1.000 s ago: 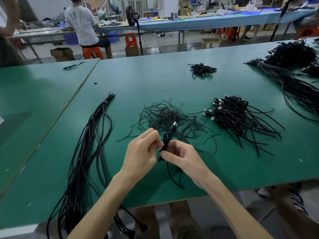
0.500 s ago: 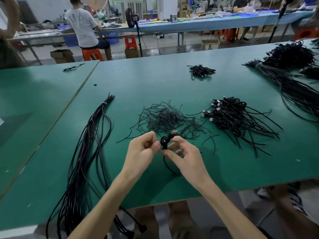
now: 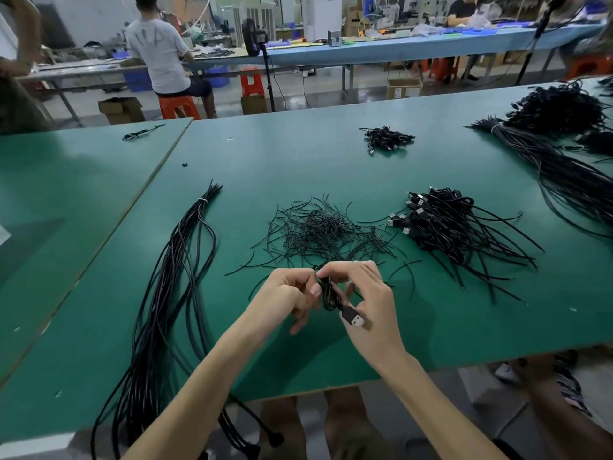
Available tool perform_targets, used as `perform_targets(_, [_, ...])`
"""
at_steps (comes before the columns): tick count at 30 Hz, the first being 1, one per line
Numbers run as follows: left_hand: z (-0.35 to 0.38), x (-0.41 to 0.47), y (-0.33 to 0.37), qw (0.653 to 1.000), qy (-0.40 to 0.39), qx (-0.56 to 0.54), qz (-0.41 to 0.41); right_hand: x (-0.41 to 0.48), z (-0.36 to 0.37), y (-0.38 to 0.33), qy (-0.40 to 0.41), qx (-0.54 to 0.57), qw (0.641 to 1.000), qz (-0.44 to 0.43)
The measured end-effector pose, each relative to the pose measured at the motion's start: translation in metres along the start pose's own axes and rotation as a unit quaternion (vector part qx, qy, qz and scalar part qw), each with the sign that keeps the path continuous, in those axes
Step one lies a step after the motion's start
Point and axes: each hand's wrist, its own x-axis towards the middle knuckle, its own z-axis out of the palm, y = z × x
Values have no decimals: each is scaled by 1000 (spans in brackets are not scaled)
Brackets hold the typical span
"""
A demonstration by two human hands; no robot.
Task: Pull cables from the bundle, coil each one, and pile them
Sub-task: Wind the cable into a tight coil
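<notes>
Holding one black cable point(image 3: 328, 295) between both hands, just above the near middle of the green worktop point(image 3: 298, 154). The cable was gathered into a small tight coil, its loops standing roughly upright.

Left hand point(image 3: 285, 298): fingers point(image 3: 306, 288) curled, thumb and fingertips pinched the coil's left side.

Right hand point(image 3: 371, 303): fingers point(image 3: 345, 268) bent over the coil's top and pinched it there, with the lower ones curled behind it. Whether a tie was already round the coil could not be told.

USB plug point(image 3: 352, 318), a black body with a metal end, stuck out from the coil's lower end. It lay against the right palm and pointed toward the near edge.

Bundle point(image 3: 172, 287) of long black cables lay along the left of the worktop. A pale band bound it near its far end, and its near end hung over the front edge.

Just beyond the hands was a loose scatter of thin short black wires point(image 3: 315, 230).

To the right of the scatter lay a pile point(image 3: 444, 227) of black cables, with plugs at its left and tails fanned out to the right.

A smaller heap point(image 3: 386, 138) lay farther back near the centre, well apart from the hands.

A second long bundle point(image 3: 564, 180) ran along the far right.
</notes>
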Motion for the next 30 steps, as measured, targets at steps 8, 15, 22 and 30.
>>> perform_targets(8, [0, 11, -15, 997, 76, 2, -9, 4, -4, 4, -71, 246, 946, 199])
perform_targets(15, [-7, 16, -21, 996, 79, -4, -38, 5, -4, 3, -99, 286, 932, 199])
perform_targets(22, [-11, 17, -22, 997, 50, -10, -57, 4, -2, 5, -96, 285, 934, 194])
perform_targets(30, [-12, 12, -35, 998, 39, -13, 38, 3, -3, 9, -57, 292, 923, 246])
